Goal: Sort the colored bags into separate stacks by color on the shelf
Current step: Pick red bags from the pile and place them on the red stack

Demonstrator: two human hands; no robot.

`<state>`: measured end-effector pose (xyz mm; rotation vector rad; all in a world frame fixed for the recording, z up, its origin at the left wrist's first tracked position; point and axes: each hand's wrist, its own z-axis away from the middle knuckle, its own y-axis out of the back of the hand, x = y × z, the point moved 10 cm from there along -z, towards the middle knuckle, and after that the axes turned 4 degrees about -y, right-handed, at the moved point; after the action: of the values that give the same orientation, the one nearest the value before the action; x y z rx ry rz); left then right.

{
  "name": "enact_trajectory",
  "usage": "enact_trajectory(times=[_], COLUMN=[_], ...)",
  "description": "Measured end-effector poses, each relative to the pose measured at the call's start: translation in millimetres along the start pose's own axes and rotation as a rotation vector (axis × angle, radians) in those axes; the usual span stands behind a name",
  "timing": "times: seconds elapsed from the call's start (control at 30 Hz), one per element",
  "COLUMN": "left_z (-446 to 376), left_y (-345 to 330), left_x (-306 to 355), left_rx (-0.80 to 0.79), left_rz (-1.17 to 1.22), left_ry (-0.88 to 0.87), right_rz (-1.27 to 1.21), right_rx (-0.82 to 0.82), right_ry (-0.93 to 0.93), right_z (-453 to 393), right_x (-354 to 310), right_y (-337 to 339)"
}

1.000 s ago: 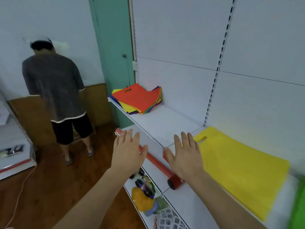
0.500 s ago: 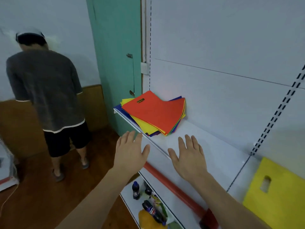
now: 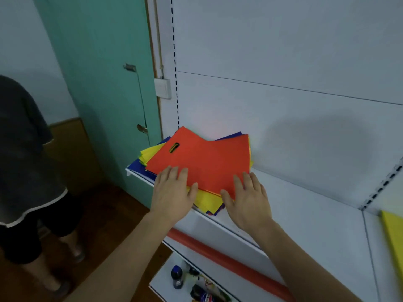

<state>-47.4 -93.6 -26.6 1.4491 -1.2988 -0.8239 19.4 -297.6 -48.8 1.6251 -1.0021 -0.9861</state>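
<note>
A mixed pile of flat bags lies at the left end of the white shelf [image 3: 309,214]. A red bag [image 3: 207,160] with a slot handle is on top, with yellow bags [image 3: 208,200] and blue bags [image 3: 135,165] showing beneath. My left hand [image 3: 172,192] lies with straight fingers on the pile's near left edge, fingertips on the red bag. My right hand [image 3: 246,199] reaches the red bag's near right corner, fingers extended, thumb at its edge. A separate yellow bag [image 3: 392,236] lies at the far right of the shelf, mostly cut off.
Another person [image 3: 24,171] in a dark shirt and shorts stands on the wooden floor to the left. A green door [image 3: 104,83] is behind the pile. Below the shelf run a red tube [image 3: 229,258] and a lower shelf with bottles [image 3: 176,277].
Both hands moved forward from the air in front of the shelf onto the pile of bags. The view swung left, so the separate yellow bag slid to the right edge.
</note>
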Motion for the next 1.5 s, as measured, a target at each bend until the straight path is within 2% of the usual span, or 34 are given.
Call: enact_trajectory(times=[0.2,0.33,0.47,0.6,0.77,0.93,1.13,1.2,1.3,1.4,1.5], left_z=[-60,-73,-87,-99,-91,-86,-81,-82,-81,-79,-79], left_y=[-32,-56,-50,-38,-48,-52,-56,-57,-59,-58,-54], left_x=[-13,-23,-17,-16,-25,-32,-28,-28,-27,-28,-27], left_rx=[-0.045,-0.136,-0.108,-0.082,-0.105,-0.108,-0.112,-0.116,-0.133,-0.116,-0.122], left_rz=[-0.022,-0.074,-0.147,-0.148,-0.114,-0.124,-0.182,-0.196,-0.208,-0.203,-0.170], left_ry=[-0.121,-0.157,-0.250,-0.356,-0.415,-0.450,-0.457,-0.457,-0.449,-0.445,-0.458], right_rz=[0.020,0.067,0.069,0.100,-0.029,0.057,0.088,-0.064,-0.621,-1.179,-1.478], right_rx=[-0.030,-0.066,-0.070,-0.023,0.106,-0.025,-0.018,0.008,0.053,0.149,0.263], right_ry=[-0.076,-0.218,-0.346,-0.333,-0.196,-0.433,-0.330,-0.243,-0.245,-0.493,-0.878], right_z=[-51,-64,-64,-52,-36,-25,-26,-26,-25,-21,-12], right_x=[-21,-16,-7,-17,-53,-27,-53,-72,-86,-71,-27], right_y=[-27,-38,-38,-27,-20,-26,-21,-15,2,20,24])
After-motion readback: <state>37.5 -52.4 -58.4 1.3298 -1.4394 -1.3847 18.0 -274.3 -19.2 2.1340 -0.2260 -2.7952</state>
